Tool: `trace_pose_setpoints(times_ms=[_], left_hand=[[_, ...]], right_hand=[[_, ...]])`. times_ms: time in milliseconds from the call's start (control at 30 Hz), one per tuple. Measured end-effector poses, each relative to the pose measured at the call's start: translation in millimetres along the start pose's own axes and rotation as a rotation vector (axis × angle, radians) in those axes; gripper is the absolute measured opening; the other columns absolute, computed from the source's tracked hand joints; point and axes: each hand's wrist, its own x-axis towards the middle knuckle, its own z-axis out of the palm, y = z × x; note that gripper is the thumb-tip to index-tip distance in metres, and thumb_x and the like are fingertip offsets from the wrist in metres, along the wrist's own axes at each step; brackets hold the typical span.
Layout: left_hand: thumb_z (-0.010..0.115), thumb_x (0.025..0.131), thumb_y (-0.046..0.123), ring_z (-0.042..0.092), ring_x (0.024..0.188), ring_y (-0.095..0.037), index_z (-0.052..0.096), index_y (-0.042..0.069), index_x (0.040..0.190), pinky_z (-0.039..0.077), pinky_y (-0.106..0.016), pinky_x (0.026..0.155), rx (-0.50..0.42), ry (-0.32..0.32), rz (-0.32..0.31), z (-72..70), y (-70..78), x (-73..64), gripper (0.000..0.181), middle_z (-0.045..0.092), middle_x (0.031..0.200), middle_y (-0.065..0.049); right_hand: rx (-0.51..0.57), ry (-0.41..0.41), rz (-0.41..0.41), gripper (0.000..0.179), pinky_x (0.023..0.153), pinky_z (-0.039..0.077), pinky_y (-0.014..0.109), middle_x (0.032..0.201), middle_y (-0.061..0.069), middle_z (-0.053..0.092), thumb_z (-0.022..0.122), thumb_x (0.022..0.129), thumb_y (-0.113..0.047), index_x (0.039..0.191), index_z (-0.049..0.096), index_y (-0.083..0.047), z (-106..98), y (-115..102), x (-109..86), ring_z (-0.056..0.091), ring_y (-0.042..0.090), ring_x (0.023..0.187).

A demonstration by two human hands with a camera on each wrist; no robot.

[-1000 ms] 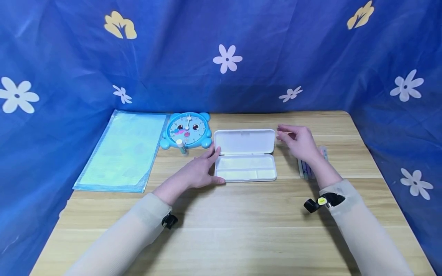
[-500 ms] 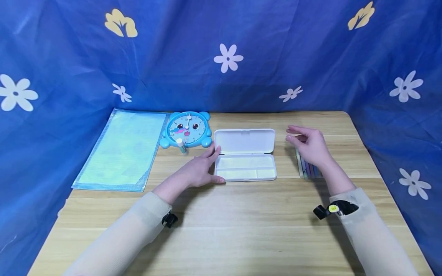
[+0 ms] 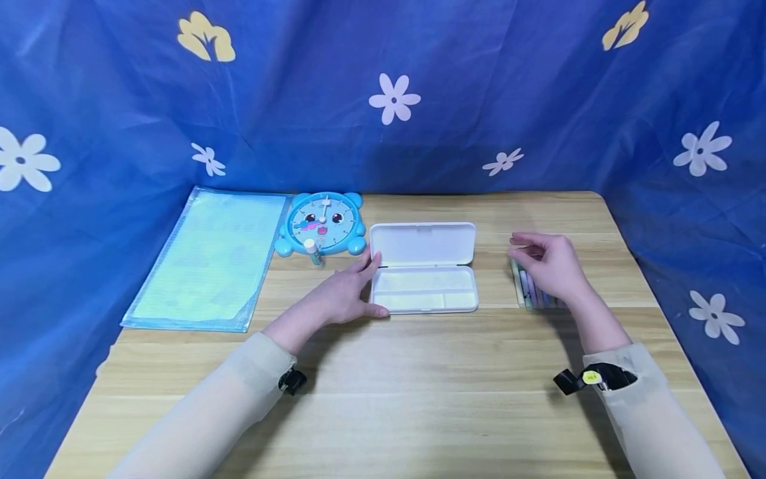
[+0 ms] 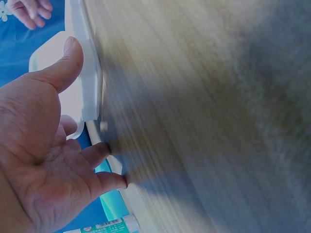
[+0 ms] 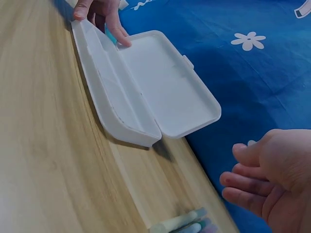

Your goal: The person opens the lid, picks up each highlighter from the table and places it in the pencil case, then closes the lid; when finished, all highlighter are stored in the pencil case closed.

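Pencil case (image 3: 422, 282) lying open at head view's centre, long axis left to right, lid (image 3: 422, 244) toward the top. Touched at left end by spread left hand (image 3: 344, 297); flanked at right by markers (image 3: 528, 290) under loosely curled right hand (image 3: 553, 265).

White case (image 3: 423, 281) in all 3 views

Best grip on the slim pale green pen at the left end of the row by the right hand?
Probably a thumb-and-finger pinch across mid-barrel of the slim pale green pen, from above, thumb on its left. It lies flat, with bare wood-grain tabletop on its left and other slim coloured pens crowding its right. The right hand covers the row's far end in the head view.
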Motion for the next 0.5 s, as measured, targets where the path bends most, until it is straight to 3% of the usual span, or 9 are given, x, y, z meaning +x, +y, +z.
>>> trace_pose_setpoints(times_ms=[133,267,333,500], left_hand=[[0.081,0.087,0.06,0.024,0.155,-0.045,0.006,0.018,0.171,0.028,-0.061,0.122,0.002,-0.007,-0.005,-0.8,0.6,0.3,0.12,-0.009,0.175,-0.011],[0.081,0.087,0.06,0.025,0.153,-0.048,0.006,0.018,0.171,0.03,-0.059,0.122,0.002,-0.006,-0.007,-1.2,0.6,0.3,0.119,-0.007,0.176,-0.012],[0.081,0.087,0.06,0.026,0.153,-0.048,0.007,0.018,0.171,0.03,-0.059,0.122,0.002,-0.003,-0.004,-1.0,0.4,0.4,0.119,-0.006,0.176,-0.014],[0.082,0.087,0.059,0.028,0.152,-0.048,0.008,0.017,0.171,0.031,-0.057,0.122,-0.003,0.005,0.006,-0.7,-0.1,1.1,0.119,-0.004,0.176,-0.015]], right_hand=[[-0.057,-0.001,0.007,0.033,0.081,0.061,0.031,0.114,0.022,0.076,0.075,0.099,-0.009,0.128,0.072,0.008,1,4,-7.0,0.075,0.037,0.097],[-0.106,0.006,0.015,0.03,0.079,0.062,0.052,0.11,0.023,0.077,0.077,0.097,-0.005,0.123,0.074,0.009,4,6,-14.3,0.075,0.037,0.091],[-0.123,0.019,0.012,0.029,0.076,0.062,0.05,0.106,0.023,0.077,0.078,0.094,-0.003,0.121,0.075,0.009,7,7,-17.2,0.075,0.035,0.087],[-0.162,0.05,-0.015,0.027,0.068,0.057,0.03,0.09,0.016,0.076,0.082,0.089,0.001,0.114,0.077,0.01,12,10,-21.3,0.072,0.027,0.078]])
